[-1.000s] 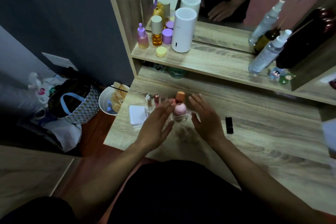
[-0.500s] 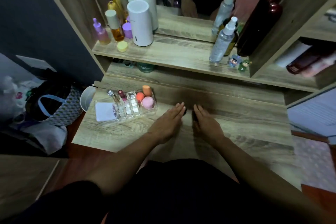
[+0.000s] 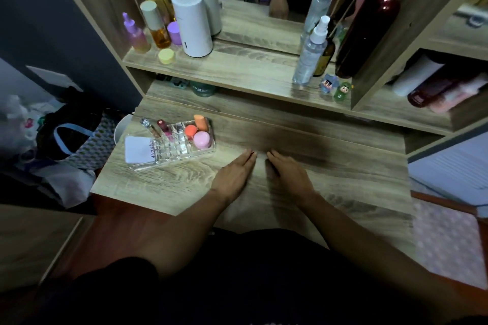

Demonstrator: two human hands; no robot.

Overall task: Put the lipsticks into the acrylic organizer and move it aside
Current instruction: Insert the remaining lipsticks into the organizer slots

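The clear acrylic organizer (image 3: pixel 171 152) sits at the desk's left end. A silver-capped lipstick (image 3: pixel 147 124) and a red lipstick (image 3: pixel 163 126) stand in its slots. A pink sponge (image 3: pixel 202 139) and two orange ones fill its right compartment, and a white pad (image 3: pixel 137 149) lies in its left end. My left hand (image 3: pixel 235 174) rests flat, palm down, on the desk to the organizer's right, apart from it. My right hand (image 3: pixel 287 175) lies flat beside it, fingertips close together. A dark streak shows under my right fingers; I cannot tell what it is.
The upper shelf (image 3: pixel 237 68) holds a white cylinder (image 3: pixel 191 24), small bottles at left, spray bottles (image 3: pixel 310 53) and two figurines at right. A mirror stands behind. A bag (image 3: pixel 79 140) and a white bin sit on the floor at left.
Both hands left the organizer and came to rest side by side mid-desk. The organizer now sits further left. The black lipstick seen on the desk earlier is no longer visible.
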